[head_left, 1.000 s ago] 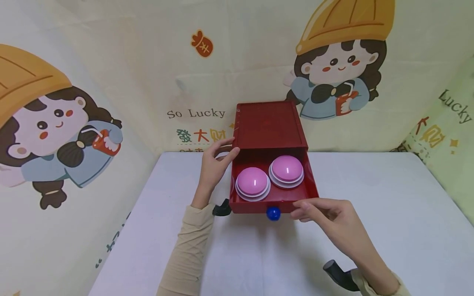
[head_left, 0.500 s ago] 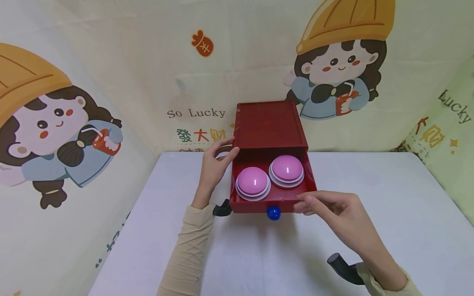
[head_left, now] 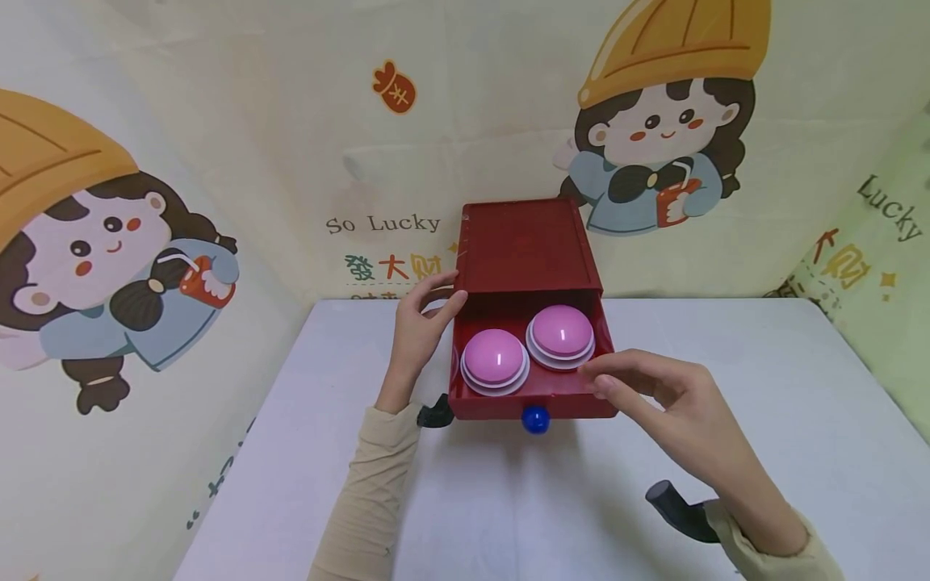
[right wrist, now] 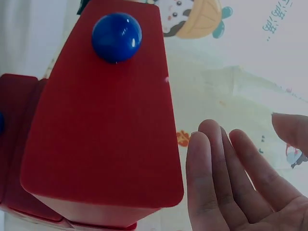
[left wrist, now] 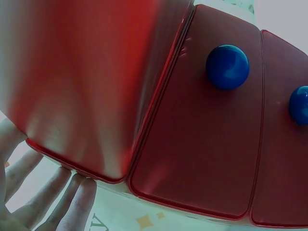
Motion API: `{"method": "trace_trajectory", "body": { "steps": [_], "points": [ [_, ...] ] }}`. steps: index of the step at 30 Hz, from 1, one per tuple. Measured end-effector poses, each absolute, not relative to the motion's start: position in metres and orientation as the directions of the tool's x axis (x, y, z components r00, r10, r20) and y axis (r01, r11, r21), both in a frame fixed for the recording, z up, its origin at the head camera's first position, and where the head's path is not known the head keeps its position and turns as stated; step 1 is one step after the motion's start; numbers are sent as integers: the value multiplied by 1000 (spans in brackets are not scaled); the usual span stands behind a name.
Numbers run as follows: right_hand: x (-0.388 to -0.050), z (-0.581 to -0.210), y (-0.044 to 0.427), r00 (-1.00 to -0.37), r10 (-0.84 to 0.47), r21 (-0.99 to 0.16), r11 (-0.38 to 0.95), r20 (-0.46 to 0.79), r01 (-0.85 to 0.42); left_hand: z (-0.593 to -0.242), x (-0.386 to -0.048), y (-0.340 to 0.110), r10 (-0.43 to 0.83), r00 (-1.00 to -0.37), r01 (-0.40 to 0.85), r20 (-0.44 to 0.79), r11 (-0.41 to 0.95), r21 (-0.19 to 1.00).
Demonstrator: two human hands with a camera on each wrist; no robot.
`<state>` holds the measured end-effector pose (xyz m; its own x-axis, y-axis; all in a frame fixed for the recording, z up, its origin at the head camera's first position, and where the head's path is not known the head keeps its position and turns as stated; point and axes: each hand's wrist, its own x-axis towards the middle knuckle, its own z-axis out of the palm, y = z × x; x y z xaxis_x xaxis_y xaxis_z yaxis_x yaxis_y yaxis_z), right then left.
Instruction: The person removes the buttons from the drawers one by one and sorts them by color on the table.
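Note:
In the head view a red drawer cabinet point(head_left: 532, 246) stands on the white table, its top drawer point(head_left: 488, 408) pulled out. Two pink domed push buttons on white bases sit in that drawer: a left button point(head_left: 494, 356) nearer the front and a right button point(head_left: 563, 330) farther back. My left hand point(head_left: 420, 331) steadies the cabinet's left side; in the left wrist view its straight fingers touch the red edge. My right hand point(head_left: 683, 411) hovers at the drawer's front right corner with nothing in it. The right wrist view shows its fingers extended beside the drawer, thumb apart.
A blue knob point(head_left: 536, 420) sticks out of the drawer front. Lower drawers with another blue knob point(left wrist: 227, 67) show in the left wrist view. A printed cloth point(head_left: 291, 161) hangs behind the table point(head_left: 508, 516). Dark wrist mounts point(head_left: 680, 512) project near both sleeves.
My right hand has risen from the drawer's front face and shifted slightly right, now over the front right corner. The left hand, drawer and both pink buttons stay as they were.

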<state>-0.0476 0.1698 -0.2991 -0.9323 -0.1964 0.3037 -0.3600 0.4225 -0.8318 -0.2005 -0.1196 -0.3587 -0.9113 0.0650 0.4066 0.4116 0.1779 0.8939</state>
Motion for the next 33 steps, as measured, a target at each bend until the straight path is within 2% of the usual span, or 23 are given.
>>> {"method": "trace_trajectory", "body": {
  "steps": [4, 10, 33],
  "points": [
    [-53, -296, 171, -926, -200, -802, 464, 319, -376, -351, -195, -118, 73, -920, 393, 386, 174, 903],
    [-65, -295, 173, -899, -243, -791, 427, 365, -437, -329, -177, -114, 79, -928, 372, 364, 177, 911],
    [-103, -297, 178, -874, -350, -728, 491, 338, -479, -336, -181, -114, 61, -926, 378, 373, 163, 911]
  ]
}}
